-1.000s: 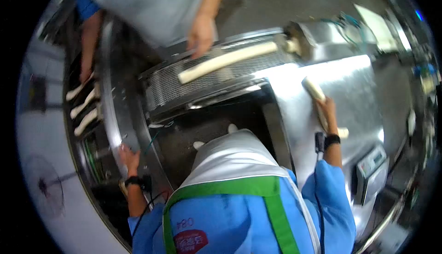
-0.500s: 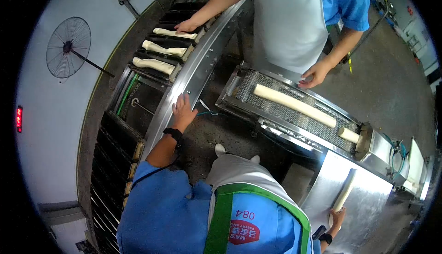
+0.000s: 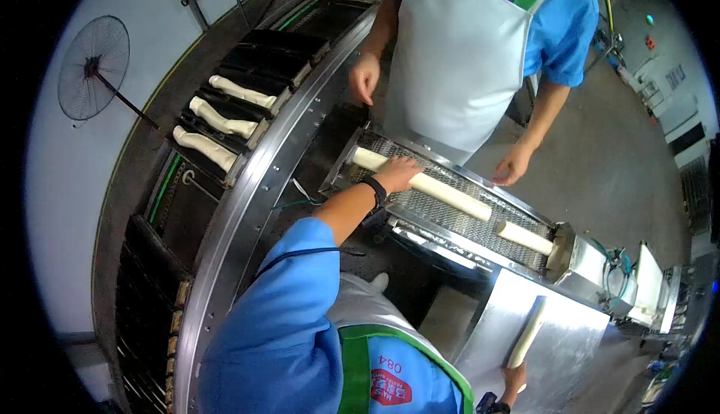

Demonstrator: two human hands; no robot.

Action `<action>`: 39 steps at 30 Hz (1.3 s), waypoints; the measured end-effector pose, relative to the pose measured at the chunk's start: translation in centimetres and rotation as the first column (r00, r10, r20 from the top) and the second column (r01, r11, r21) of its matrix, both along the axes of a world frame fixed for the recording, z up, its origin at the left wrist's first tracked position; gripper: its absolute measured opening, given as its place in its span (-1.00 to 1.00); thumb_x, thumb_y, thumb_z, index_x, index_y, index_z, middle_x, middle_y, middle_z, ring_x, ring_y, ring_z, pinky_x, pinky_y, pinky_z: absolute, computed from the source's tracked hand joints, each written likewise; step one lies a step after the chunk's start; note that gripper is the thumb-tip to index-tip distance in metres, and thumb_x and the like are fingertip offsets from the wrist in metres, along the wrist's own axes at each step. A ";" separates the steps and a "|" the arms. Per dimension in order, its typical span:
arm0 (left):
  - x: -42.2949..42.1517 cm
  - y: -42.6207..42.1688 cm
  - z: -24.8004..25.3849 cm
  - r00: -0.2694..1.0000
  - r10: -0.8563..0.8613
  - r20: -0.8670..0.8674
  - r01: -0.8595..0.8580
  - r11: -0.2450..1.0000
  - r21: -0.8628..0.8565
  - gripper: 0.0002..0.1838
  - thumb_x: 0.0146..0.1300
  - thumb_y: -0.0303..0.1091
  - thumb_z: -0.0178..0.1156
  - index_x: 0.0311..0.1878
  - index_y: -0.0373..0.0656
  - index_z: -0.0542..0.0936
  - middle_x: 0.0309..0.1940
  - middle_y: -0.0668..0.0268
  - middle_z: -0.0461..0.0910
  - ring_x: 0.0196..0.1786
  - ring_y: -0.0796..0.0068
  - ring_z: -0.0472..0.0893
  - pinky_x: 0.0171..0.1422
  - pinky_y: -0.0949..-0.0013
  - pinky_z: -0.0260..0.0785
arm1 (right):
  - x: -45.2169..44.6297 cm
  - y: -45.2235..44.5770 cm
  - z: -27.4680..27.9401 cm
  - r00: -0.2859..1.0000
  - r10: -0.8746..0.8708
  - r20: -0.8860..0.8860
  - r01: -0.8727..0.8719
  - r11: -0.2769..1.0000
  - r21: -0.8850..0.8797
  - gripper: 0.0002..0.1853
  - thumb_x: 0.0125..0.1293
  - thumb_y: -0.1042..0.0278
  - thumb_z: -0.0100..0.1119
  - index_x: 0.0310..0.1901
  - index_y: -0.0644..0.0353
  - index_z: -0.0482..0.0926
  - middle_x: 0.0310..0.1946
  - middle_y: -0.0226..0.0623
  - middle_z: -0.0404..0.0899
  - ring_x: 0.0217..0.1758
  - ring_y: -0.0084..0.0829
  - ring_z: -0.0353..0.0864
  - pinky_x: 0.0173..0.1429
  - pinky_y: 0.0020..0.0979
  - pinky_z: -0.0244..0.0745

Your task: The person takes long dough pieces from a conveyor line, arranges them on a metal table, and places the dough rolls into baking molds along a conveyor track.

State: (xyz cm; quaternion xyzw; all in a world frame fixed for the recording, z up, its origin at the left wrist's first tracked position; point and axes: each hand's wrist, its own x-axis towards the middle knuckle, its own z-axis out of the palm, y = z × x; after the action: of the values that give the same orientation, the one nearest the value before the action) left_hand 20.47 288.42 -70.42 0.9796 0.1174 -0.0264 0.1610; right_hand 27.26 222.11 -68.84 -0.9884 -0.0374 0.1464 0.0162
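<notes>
A long pale dough log (image 3: 454, 198) lies on the metal mesh conveyor belt (image 3: 517, 202). My left hand (image 3: 397, 174), with a dark band at the wrist, is closed over this log near its left end, fingers across the top. On the shiny metal table (image 3: 480, 339) at lower right, a second dough log (image 3: 529, 331) lies slanted. My right hand (image 3: 514, 378) grips its near end; part of the fingers is hidden. A shorter-looking dough log (image 3: 525, 238) emerges from the metal housing (image 3: 574, 260) at the belt's right end.
A co-worker in a white apron (image 3: 457, 61) stands across the belt, both hands holding nothing. Left, a curved metal rail (image 3: 259, 155) borders dark trays (image 3: 274, 45); three hold dough pieces (image 3: 202, 148). A fan (image 3: 94, 67) stands by the wall.
My left hand has moved right, from the curved rail onto the dough log. The logs on the belt have shifted left. The co-worker's hand has left the trays.
</notes>
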 end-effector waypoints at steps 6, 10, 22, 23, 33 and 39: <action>0.4 4.6 3.9 0.991 0.123 -0.056 -0.135 0.915 -0.379 -0.65 -0.17 -0.24 0.18 -0.28 -0.20 0.48 -0.35 0.14 0.50 -0.25 0.14 0.48 -0.17 0.23 0.28 | 2.3 -3.0 -1.8 0.988 0.049 -0.146 0.013 0.918 0.397 -0.62 -0.26 0.41 0.11 -0.30 0.35 0.41 -0.51 -0.26 0.49 -0.48 -0.43 0.45 -0.38 -0.43 0.36; 0.4 6.8 6.6 0.946 0.316 -0.071 -0.246 0.556 -0.794 -0.66 -0.12 -0.22 0.11 -0.32 -0.30 0.47 -0.43 0.13 0.49 -0.36 0.33 0.49 -0.31 0.33 0.28 | 3.5 0.3 -1.3 0.990 0.115 -0.086 -0.063 0.886 0.460 -0.62 -0.23 0.40 0.10 -0.27 0.35 0.42 -0.52 -0.23 0.50 -0.51 -0.43 0.44 -0.41 -0.45 0.36; -8.4 21.7 18.4 0.334 0.943 -0.005 0.401 -0.147 -0.904 -0.66 0.02 -0.31 0.09 -0.14 -0.27 0.38 -0.29 0.22 0.47 -0.24 0.39 0.49 -0.12 0.35 0.38 | 4.8 25.2 10.0 0.913 -0.021 -0.407 0.291 0.733 0.615 -0.54 -0.13 0.22 0.07 -0.19 0.37 0.39 -0.44 -0.23 0.48 -0.47 -0.45 0.41 -0.42 -0.49 0.29; -9.1 23.9 18.6 0.162 0.986 -0.035 0.368 -0.093 -0.925 -0.66 0.03 -0.29 0.08 -0.13 -0.27 0.38 -0.28 0.22 0.47 -0.27 0.39 0.50 -0.14 0.34 0.38 | 4.7 27.2 11.1 0.915 -0.004 -0.404 0.283 0.720 0.633 -0.53 -0.13 0.21 0.07 -0.19 0.37 0.39 -0.44 -0.23 0.48 -0.45 -0.43 0.41 -0.40 -0.48 0.29; -23.7 38.0 2.9 0.059 0.917 -0.394 -0.051 -0.392 -0.919 -0.58 0.09 -0.12 0.03 -0.04 -0.14 0.32 -0.11 0.20 0.35 0.00 0.31 0.30 0.06 0.29 0.13 | 0.7 50.6 15.7 0.894 0.388 -0.226 -0.038 0.565 0.824 -0.39 -0.10 0.08 0.07 -0.07 0.41 0.32 -0.33 -0.26 0.45 -0.32 -0.43 0.39 -0.22 -0.46 0.31; -26.3 36.6 8.3 0.129 0.986 -0.102 -0.353 -0.051 -0.934 -0.48 0.02 -0.20 0.08 0.06 -0.19 0.29 0.05 0.25 0.26 0.18 0.39 0.13 0.22 0.39 -0.11 | -1.8 72.9 18.5 0.599 0.732 -0.324 -0.043 0.434 0.900 -0.39 -0.13 0.17 0.13 -0.05 0.41 0.33 -0.25 -0.27 0.45 -0.24 -0.54 0.41 -0.22 -0.52 0.34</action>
State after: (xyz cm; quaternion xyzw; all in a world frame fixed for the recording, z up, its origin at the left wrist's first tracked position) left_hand -5.82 325.01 -62.11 0.4532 0.5527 0.3597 0.5998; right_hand 25.42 295.02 -50.34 -0.6825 -0.3423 0.4624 0.4509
